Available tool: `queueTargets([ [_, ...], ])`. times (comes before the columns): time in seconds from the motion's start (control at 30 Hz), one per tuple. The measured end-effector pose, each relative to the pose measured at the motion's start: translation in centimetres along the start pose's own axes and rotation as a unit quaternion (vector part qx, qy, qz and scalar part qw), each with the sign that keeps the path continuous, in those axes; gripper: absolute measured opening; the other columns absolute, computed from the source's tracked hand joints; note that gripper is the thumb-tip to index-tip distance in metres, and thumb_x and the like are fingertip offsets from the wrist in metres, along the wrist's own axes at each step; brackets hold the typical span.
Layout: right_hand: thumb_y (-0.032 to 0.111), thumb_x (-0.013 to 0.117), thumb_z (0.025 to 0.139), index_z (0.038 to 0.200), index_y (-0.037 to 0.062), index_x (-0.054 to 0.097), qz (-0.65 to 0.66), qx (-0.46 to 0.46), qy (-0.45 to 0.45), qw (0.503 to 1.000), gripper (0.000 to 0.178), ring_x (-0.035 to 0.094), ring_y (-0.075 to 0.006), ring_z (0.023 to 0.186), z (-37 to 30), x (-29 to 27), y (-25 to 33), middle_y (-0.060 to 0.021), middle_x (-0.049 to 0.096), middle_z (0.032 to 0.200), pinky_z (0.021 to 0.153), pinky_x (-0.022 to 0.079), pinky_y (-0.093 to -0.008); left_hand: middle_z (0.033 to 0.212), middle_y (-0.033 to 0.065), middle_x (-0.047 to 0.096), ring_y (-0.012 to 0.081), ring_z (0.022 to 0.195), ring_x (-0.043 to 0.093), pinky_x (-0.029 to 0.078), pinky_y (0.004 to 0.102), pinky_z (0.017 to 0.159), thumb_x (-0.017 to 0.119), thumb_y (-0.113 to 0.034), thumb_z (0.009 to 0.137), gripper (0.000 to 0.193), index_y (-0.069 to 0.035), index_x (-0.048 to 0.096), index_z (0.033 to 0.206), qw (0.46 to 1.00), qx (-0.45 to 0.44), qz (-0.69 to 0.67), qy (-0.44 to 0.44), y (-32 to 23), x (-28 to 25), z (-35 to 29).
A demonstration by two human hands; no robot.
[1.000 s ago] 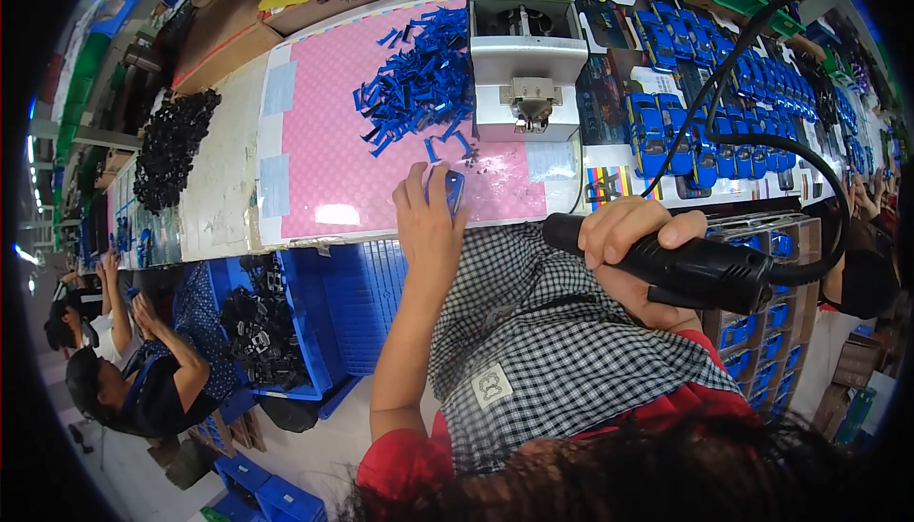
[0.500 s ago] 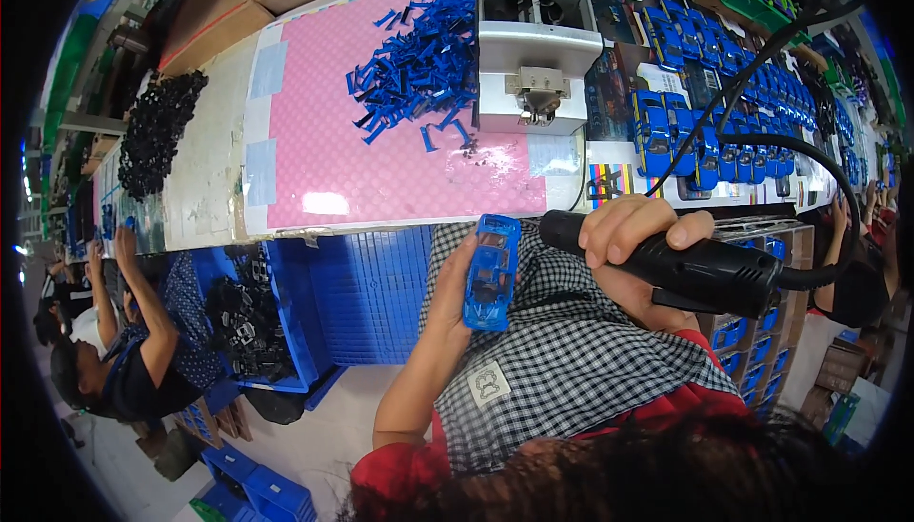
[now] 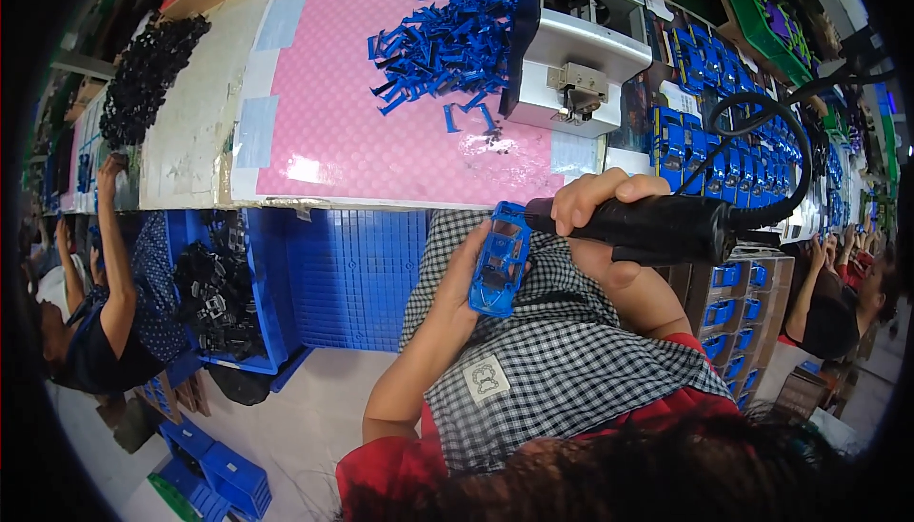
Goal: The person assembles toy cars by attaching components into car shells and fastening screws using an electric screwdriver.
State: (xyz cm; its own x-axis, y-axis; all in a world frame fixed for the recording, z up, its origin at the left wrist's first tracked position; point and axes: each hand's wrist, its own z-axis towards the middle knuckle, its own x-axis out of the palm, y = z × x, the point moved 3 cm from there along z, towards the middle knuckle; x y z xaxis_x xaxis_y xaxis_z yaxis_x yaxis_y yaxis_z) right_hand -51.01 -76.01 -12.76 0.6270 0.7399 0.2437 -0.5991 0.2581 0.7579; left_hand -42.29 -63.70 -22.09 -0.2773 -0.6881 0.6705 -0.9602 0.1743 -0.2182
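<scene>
My left hand [image 3: 465, 272] is closed around a blue toy car body [image 3: 501, 261], holding it upright on end at the table's front edge. My right hand [image 3: 607, 200] wraps round a black electric screwdriver [image 3: 671, 229] held almost level. The screwdriver's front end meets the upper right side of the car body; whether its bit touches a screw is hidden. On the pink mat [image 3: 333, 112] lies a heap of small blue plastic parts [image 3: 447, 46], with a few loose ones at its near side. Beside them stands a silver screw-feeding machine [image 3: 576, 55].
Rows of blue toy cars [image 3: 681, 155] stand to the right, under the screwdriver's looping black cable [image 3: 800, 160]. A pile of black parts [image 3: 148, 84] sits at the far left. Below the table edge is a blue crate [image 3: 357, 279]. A co-worker's arm [image 3: 116, 265] reaches in at left.
The screwdriver has come left and down against the car body's upper end, and it is more level. The whole view has shifted slightly. The left hand keeps its hold on the car body.
</scene>
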Motion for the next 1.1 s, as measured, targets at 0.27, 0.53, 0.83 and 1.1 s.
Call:
queueTargets([
  [0.27,0.059,0.062,0.076,0.113,0.0099,0.034,-0.019,-0.028,0.035,0.999,0.068,0.055,-0.0172,0.057,-0.5,-1.1,-0.3,-0.0083,0.052,0.078,0.056,0.050,-0.0313,0.086,0.0090,0.062,0.0199,0.070,0.063,0.054,0.0281,0.059,0.052,-0.035,0.092,0.034,-0.002,0.055,0.102,1.000,-0.006,0.021,-0.017,-0.4,0.7,-0.7],
  [0.53,0.060,0.061,0.076,0.113,0.0085,0.034,-0.049,-0.013,-0.019,0.999,0.069,0.055,-0.0166,0.056,-0.9,-1.0,-0.6,-0.0084,0.052,0.078,0.053,0.050,-0.0294,0.082,0.0090,0.062,0.0198,0.066,0.064,0.053,0.0261,0.054,0.049,-0.034,0.093,0.034,-0.002,0.055,0.101,1.000,-0.009,0.023,-0.007,-0.1,0.4,-0.2],
  [0.83,0.060,0.062,0.076,0.112,0.0084,0.033,-0.038,0.006,-0.039,0.998,0.070,0.054,-0.0161,0.054,-1.4,-1.4,-1.3,-0.0085,0.051,0.077,0.052,0.049,-0.0290,0.081,0.0083,0.062,0.0175,0.065,0.063,0.053,0.0256,0.055,0.051,-0.032,0.092,0.032,-0.002,0.056,0.099,1.000,-0.004,0.025,-0.012,-0.1,0.4,-0.1],
  [1.1,0.059,0.061,0.077,0.111,0.0094,0.033,-0.030,0.013,-0.021,0.999,0.067,0.054,-0.0159,0.055,-1.6,-1.8,-1.5,-0.0084,0.051,0.077,0.052,0.049,-0.0289,0.081,0.0071,0.062,0.0151,0.065,0.062,0.054,0.0240,0.055,0.053,-0.030,0.092,0.028,-0.003,0.057,0.098,1.000,0.008,0.026,0.002,0.0,0.4,0.1],
])
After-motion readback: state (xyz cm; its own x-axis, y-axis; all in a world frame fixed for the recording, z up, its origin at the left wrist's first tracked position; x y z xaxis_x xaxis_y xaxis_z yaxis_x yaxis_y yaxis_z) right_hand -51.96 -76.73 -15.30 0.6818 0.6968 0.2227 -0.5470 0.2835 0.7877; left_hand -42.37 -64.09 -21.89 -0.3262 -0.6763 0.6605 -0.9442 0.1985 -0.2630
